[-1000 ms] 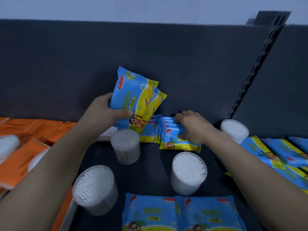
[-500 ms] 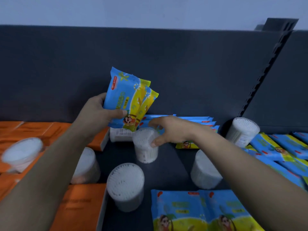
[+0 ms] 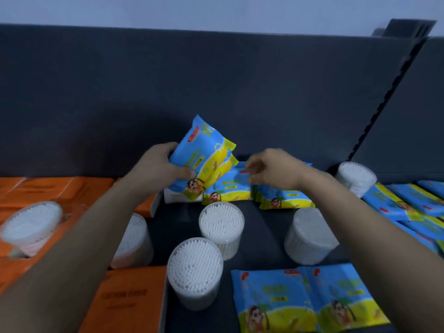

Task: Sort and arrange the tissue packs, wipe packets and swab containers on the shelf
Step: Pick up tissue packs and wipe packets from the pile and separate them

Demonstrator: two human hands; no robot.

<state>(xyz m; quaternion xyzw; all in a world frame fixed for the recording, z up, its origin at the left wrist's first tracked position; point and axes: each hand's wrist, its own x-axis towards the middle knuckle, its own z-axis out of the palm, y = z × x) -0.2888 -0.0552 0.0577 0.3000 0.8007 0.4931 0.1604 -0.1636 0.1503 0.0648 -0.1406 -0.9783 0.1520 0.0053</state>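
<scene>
My left hand (image 3: pixel 158 170) grips two blue-and-yellow wipe packets (image 3: pixel 204 162), held upright above the back of the dark shelf (image 3: pixel 259 236). My right hand (image 3: pixel 271 170) hovers with curled fingers over wipe packets (image 3: pixel 230 188) lying flat at the back; whether it touches them is unclear. Three clear swab containers stand mid-shelf: one in the centre (image 3: pixel 221 227), one nearer (image 3: pixel 194 272), one under my right forearm (image 3: pixel 310 236). Orange tissue packs (image 3: pixel 48 191) fill the left side.
More wipe packets lie at the right (image 3: pixel 403 200) and at the front (image 3: pixel 305 299). Another swab container (image 3: pixel 355 177) stands at the back right, one (image 3: pixel 31 227) lies tilted on the orange packs at left, and one (image 3: pixel 134 241) stands beside my left forearm. A dark back panel rises behind.
My right hand let go of the centre swab container and moved back and right, over the flat wipe packets. My left hand keeps holding its two packets.
</scene>
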